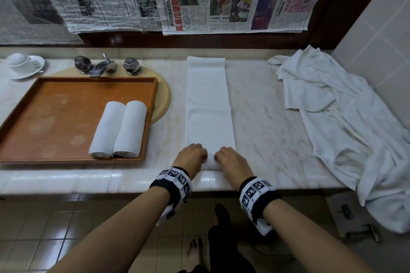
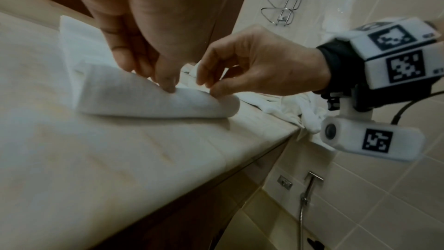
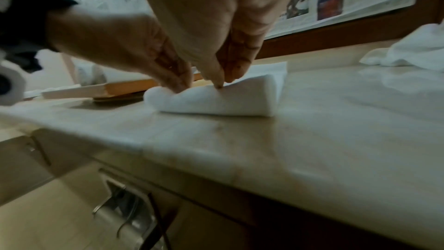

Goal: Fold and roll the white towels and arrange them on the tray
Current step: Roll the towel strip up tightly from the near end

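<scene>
Head view shows the left hand (image 1: 192,156) and right hand (image 1: 230,159) side by side at the tabletop's (image 1: 266,99) near edge, each pinching the started roll at the near end of the folded towel (image 1: 208,99). The towel's long axis runs straight away from them toward the far edge, so rolling goes forward. Farther left, the wooden tray (image 1: 55,106) holds two rolled towels (image 1: 118,129) in its near right corner, and unfolded towels (image 1: 332,106) lie heaped at the right end.

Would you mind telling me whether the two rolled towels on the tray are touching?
Touching. The head view shows the left roll and the right roll lying side by side on the tray, long sides pressed together with no gap.
</scene>
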A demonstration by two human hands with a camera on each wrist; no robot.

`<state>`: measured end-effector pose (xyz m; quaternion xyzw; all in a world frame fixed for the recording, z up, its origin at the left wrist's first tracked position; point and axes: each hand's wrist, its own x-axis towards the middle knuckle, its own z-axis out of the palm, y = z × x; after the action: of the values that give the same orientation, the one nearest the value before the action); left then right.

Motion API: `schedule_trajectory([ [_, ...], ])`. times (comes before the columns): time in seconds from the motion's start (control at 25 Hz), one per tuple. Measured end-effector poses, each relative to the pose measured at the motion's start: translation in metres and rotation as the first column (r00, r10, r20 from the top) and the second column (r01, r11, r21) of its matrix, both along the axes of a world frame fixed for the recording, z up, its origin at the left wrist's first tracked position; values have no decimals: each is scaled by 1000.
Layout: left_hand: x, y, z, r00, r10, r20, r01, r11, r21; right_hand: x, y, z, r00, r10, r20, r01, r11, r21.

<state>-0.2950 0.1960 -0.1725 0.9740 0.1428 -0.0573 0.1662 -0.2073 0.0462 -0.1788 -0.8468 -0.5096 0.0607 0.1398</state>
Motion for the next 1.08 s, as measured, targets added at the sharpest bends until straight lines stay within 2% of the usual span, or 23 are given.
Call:
schedule_trajectory([
  [0.12, 0, -16, -4, 1000, 25, 11, -26, 999, 44, -15, 0, -1, 999, 38, -10, -38, 999, 3],
  [0.2, -3, -21, -6, 997, 52, 60, -54, 998, 17, -13, 0, -3, 998, 54, 14, -54, 998, -8],
  [0.28, -6, -22, -9, 996, 27, 88, -27, 1000, -1, -5, 4, -6, 998, 59, 24, -59, 998, -10],
  [0.36, -8, -20, -11, 996, -2, 84, 0, 1000, 29, 3, 7, -7, 997, 74, -27, -74, 997, -12],
  [0.48, -11, -23, -9, 997, -40, 71, 34, 997, 75, 15, 12, 3, 991, 109, -81, -123, 975, -187],
  [0.6, -23, -27, -18, 993, -81, 86, 74, 994, 77, 17, 11, 9, 981, 136, -138, -168, 951, -258],
  [0.68, -29, -27, -22, 993, -79, 86, 74, 995, 65, 8, 7, 6, 987, 117, -113, -141, 963, -229],
  [0.84, -18, -24, -13, 999, -33, 18, 33, 999, -16, -22, -3, -9, 993, 77, 84, -71, 995, -68],
  [0.96, -7, -23, -2, 1000, 5, -19, -3, 997, 79, -31, -6, -19, 985, 100, 139, -97, 995, -34],
  [1.08, -6, -26, 3, 999, 36, 34, -40, 989, 142, -20, -1, -18, 986, 112, 122, -107, 993, -50],
])
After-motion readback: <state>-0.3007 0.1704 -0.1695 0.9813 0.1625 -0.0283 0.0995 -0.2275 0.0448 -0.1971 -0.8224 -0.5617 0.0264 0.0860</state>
